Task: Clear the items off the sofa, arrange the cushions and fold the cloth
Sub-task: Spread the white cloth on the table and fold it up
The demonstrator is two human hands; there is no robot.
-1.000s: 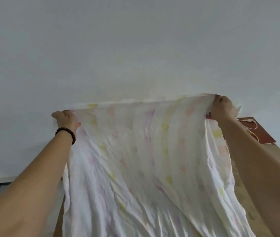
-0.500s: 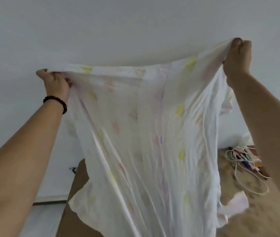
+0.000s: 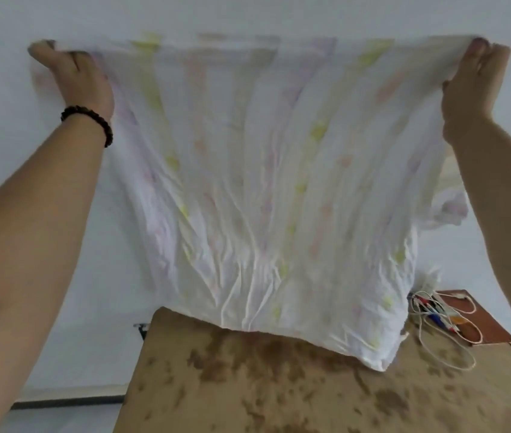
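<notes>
Cloth (image 3: pixel 263 182) wider now, long top edge level, left-right.

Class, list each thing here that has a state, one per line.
Cloth: held up, spread wide, wrinkled.
Left hand: grips cloth's top corner.
Right hand: grips the other top corner.
White cord: lying in loose loops.
Bracelet: on left wrist.

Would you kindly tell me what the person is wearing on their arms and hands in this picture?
The left forearm and right forearm are bare, with no sleeves in view and no gloves. The left hand has a bracelet of dark round beads at its wrist. The right hand and its wrist show nothing worn, though the picture is too blurred to rule out a thin ring.
</notes>
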